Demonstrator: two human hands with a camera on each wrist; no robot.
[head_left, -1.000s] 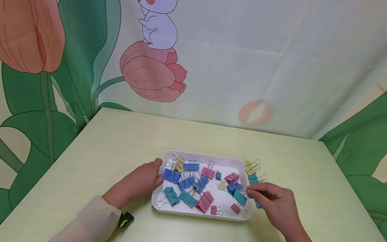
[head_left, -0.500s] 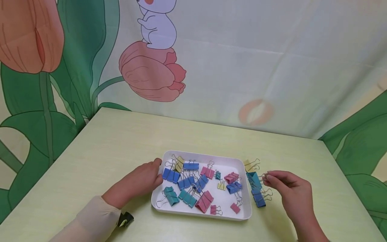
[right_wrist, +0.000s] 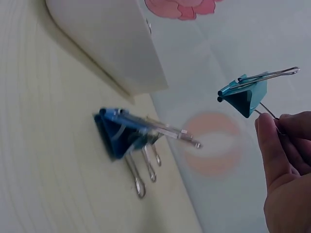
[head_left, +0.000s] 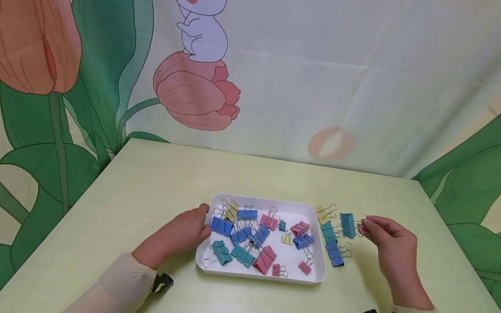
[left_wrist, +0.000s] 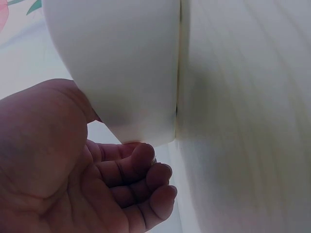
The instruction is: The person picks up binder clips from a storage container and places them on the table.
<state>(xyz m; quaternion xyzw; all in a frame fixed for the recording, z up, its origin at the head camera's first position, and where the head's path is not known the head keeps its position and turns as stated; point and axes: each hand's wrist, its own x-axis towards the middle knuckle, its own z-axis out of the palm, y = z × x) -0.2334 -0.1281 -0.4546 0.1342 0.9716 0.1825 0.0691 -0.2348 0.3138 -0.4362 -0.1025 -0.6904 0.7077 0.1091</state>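
Note:
My right hand (head_left: pixel 395 248) pinches a teal binder clip (head_left: pixel 347 226) by a wire handle, to the right of the white tray (head_left: pixel 291 263). In the right wrist view this teal clip hangs above the table, its other handle sticking out free. My left hand (head_left: pixel 184 232) grips the tray at its left end. The left wrist view shows its fingertips (left_wrist: pixel 163 174) curled at the tray's corner. Blue, teal, pink and yellow binder clips lie scattered in the tray. Beside its right wall a yellow clip (head_left: pixel 323 214), another teal clip (head_left: pixel 328 232) and a blue clip (head_left: pixel 335 254) form a column.
The tray stands on a pale yellow-green table (head_left: pixel 168 174). Behind the table hangs a backdrop cloth (head_left: pixel 274 87) printed with tulips and a white animal. A dark band (head_left: pixel 162 283) shows at the left sleeve's cuff.
My right hand has lifted the teal clip out of the tray's right end and carried it right, past the column of clips. The left hand stays at the tray.

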